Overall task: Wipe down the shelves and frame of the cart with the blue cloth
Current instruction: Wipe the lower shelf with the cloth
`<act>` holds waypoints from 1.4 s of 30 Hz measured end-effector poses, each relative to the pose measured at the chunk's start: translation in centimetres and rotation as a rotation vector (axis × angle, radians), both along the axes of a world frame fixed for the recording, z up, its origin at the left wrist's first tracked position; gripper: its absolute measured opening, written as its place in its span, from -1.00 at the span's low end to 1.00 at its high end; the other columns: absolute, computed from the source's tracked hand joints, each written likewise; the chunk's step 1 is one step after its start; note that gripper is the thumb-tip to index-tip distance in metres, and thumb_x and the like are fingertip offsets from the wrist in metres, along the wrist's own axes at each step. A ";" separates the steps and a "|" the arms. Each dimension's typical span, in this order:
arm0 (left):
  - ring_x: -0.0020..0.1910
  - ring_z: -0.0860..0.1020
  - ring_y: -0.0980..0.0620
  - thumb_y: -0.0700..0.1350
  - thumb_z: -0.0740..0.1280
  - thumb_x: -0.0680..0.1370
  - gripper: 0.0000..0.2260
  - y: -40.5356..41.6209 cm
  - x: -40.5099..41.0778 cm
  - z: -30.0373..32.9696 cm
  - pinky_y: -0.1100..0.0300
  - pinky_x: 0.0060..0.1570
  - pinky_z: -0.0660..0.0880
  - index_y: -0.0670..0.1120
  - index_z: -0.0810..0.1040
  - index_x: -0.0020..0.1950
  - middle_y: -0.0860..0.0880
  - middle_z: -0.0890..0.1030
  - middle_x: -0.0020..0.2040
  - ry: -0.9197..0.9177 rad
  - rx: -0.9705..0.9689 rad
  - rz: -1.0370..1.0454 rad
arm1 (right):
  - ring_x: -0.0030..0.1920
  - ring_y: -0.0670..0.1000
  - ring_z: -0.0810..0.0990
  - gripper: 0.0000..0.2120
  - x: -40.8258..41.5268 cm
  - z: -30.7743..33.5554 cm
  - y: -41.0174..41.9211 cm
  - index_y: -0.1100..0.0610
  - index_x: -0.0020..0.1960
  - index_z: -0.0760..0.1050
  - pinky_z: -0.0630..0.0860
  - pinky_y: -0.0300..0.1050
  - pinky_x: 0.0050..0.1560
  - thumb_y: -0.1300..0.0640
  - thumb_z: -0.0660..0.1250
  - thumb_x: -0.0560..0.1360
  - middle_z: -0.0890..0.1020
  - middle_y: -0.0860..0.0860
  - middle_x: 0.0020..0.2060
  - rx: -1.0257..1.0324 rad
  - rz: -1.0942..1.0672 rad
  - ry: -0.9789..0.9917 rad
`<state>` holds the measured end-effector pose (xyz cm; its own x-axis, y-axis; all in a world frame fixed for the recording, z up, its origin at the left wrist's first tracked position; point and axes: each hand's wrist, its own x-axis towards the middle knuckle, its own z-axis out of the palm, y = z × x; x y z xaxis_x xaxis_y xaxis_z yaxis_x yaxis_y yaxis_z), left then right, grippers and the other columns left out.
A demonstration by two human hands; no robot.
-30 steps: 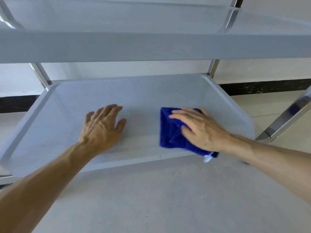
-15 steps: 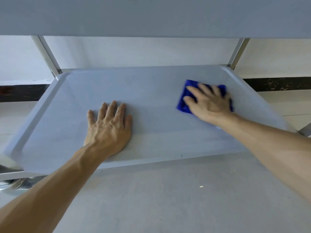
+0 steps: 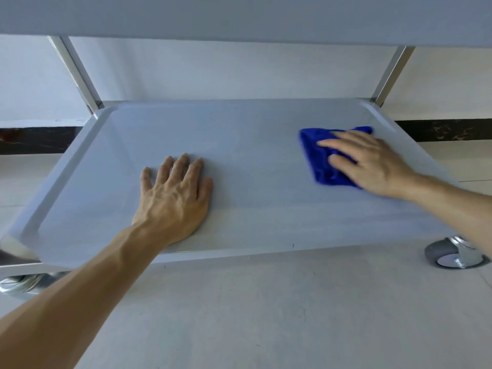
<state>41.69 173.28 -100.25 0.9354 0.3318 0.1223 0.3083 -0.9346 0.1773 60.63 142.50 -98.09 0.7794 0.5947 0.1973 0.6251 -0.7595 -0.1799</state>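
Note:
The cart's lower shelf (image 3: 255,134) is a pale grey tray with a raised rim, seen from the front. A folded blue cloth (image 3: 318,161) lies on its right part, close to the right rim. My right hand (image 3: 372,163) presses flat on the cloth with straight fingers pointing left. My left hand (image 3: 173,201) rests flat on the bare shelf left of centre, fingers spread, holding nothing. The upper shelf's front edge (image 3: 239,17) spans the top of the view. Two steel frame posts rise at the back corners, one on the left (image 3: 77,73) and one on the right (image 3: 391,73).
A grey caster wheel (image 3: 450,253) in a chrome fork stands under the shelf's front right corner. Another chrome caster part (image 3: 24,283) shows at the front left. Grey floor lies in front of the cart, and a white wall with a dark skirting band behind.
My right hand has slid the blue cloth from the shelf's front centre out to the far right. My left hand has stayed flat in place. The view has dropped below the upper shelf.

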 end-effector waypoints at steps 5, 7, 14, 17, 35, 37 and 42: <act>0.58 0.02 -0.07 0.13 -0.09 0.66 -0.52 -0.4 0.2 -0.2 -0.24 0.48 -0.05 0.02 0.13 0.56 -0.02 0.10 0.59 0.042 0.014 0.010 | 0.51 0.09 0.19 -0.57 3.9 0.1 -4.7 -0.26 0.44 0.30 0.17 0.26 0.48 -0.23 0.04 0.59 0.34 -0.14 0.51 -0.021 -0.498 0.105; 0.58 0.01 -0.07 0.13 -0.10 0.66 -0.51 -0.6 0.4 -0.1 -0.25 0.49 -0.06 0.02 0.12 0.57 -0.02 0.09 0.60 0.046 0.007 0.020 | 0.50 0.14 0.16 -0.56 4.6 0.2 -2.6 -0.27 0.39 0.28 0.11 0.39 0.45 -0.27 -0.03 0.54 0.32 -0.17 0.49 -0.034 -0.582 0.142; 0.49 0.21 -0.11 0.10 0.06 0.61 -0.57 -0.7 1.3 1.2 -0.20 0.44 0.10 0.00 0.32 0.45 -0.05 0.31 0.49 0.026 -0.004 0.073 | 0.51 0.08 0.18 -0.53 2.4 -0.5 9.3 -0.29 0.43 0.30 0.11 0.37 0.46 -0.35 0.04 0.56 0.27 -0.24 0.52 -0.049 -0.203 0.072; 0.38 0.34 -0.17 0.03 0.18 0.58 -0.62 -1.0 4.1 2.4 -0.17 0.40 0.19 -0.01 0.39 0.39 -0.09 0.42 0.38 -0.040 -0.031 0.087 | 0.53 0.04 0.16 -0.54 0.4 -0.6 10.3 -0.29 0.46 0.32 0.16 0.27 0.47 -0.31 0.05 0.59 0.26 -0.22 0.54 -0.069 0.018 0.040; 0.59 -0.01 -0.08 0.12 -0.12 0.65 -0.50 -5.0 6.6 -0.5 -0.26 0.50 -0.12 0.09 0.08 0.59 0.06 0.09 0.61 0.014 0.012 -0.048 | 0.52 0.22 0.16 -0.41 10.6 -0.2 7.0 -0.24 0.38 0.34 0.06 0.44 0.44 -0.45 -0.05 0.47 0.29 -0.08 0.51 -0.031 -0.439 0.136; 0.59 0.02 -0.09 0.11 -0.09 0.65 -0.51 -5.0 6.5 -0.3 -0.26 0.50 -0.08 0.07 0.12 0.58 0.05 0.13 0.60 0.005 0.016 -0.057 | 0.52 0.18 0.18 -0.39 9.0 -0.7 11.4 -0.28 0.42 0.32 0.10 0.35 0.48 -0.49 0.00 0.47 0.27 -0.14 0.53 -0.055 -0.194 0.081; 0.57 0.08 -0.11 0.07 -0.05 0.66 -0.53 -5.2 5.9 -0.3 -0.22 0.50 -0.05 0.01 0.18 0.57 0.06 0.16 0.59 -0.019 0.008 -0.064 | 0.50 0.06 0.19 -0.51 6.0 -1.0 17.3 -0.30 0.43 0.35 0.14 0.26 0.46 -0.35 0.09 0.54 0.32 -0.22 0.50 -0.006 0.079 0.064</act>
<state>47.55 168.11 -100.51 0.9521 0.2707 0.1423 0.2450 -0.9536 0.1747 66.67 159.78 -99.13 0.7411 0.6554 0.1455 0.6702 -0.7097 -0.2170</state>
